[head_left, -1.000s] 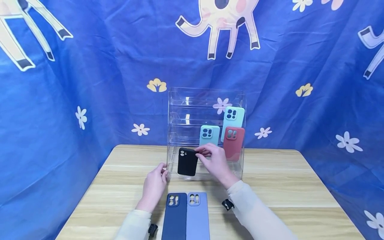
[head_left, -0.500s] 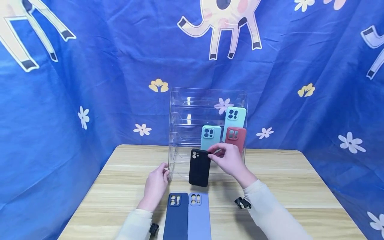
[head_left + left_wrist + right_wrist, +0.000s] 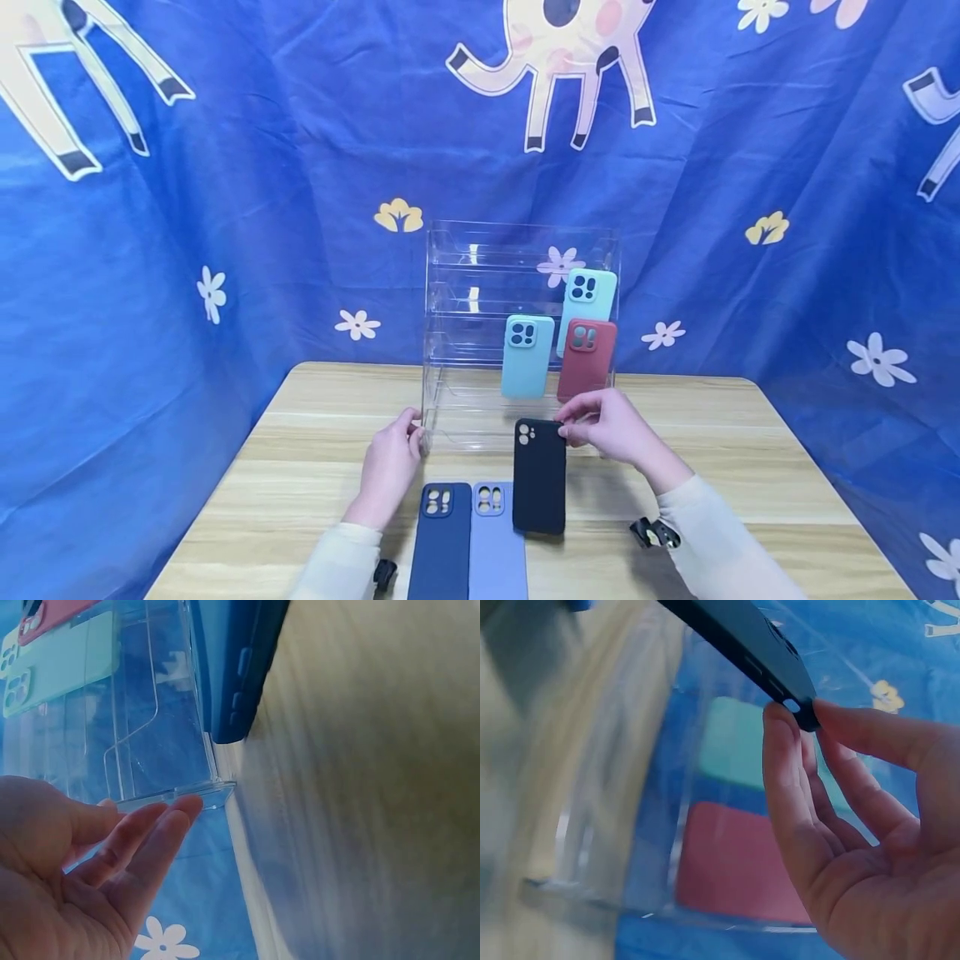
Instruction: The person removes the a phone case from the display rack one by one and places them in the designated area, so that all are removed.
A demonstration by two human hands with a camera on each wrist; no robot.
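Observation:
My right hand [image 3: 611, 427] pinches a black phone case [image 3: 538, 483] by its upper right corner, between thumb and fingertips. The case hangs upright in front of the clear acrylic display rack [image 3: 468, 383], its lower end beside a lavender phone case [image 3: 498, 550]. In the right wrist view the same black case [image 3: 742, 656] is seen along its edge. My left hand [image 3: 390, 458] rests at the rack's lower left side; in the left wrist view its fairly straight fingers [image 3: 161, 840] touch the clear side panel. A navy phone case [image 3: 441, 546] lies left of the lavender one.
The tiered rack holds a mint phone case [image 3: 527, 358], a second one, light aqua [image 3: 587, 292], higher at right, and a red phone case [image 3: 585, 367] in front of that. Beneath is a wood-grain table [image 3: 300, 433]; a blue patterned curtain [image 3: 337, 167] hangs around it.
My right hand has carried the black case out from the rack's lower left, rightward and toward me. The mint and red cases show more fully. My left hand stays at the rack's side.

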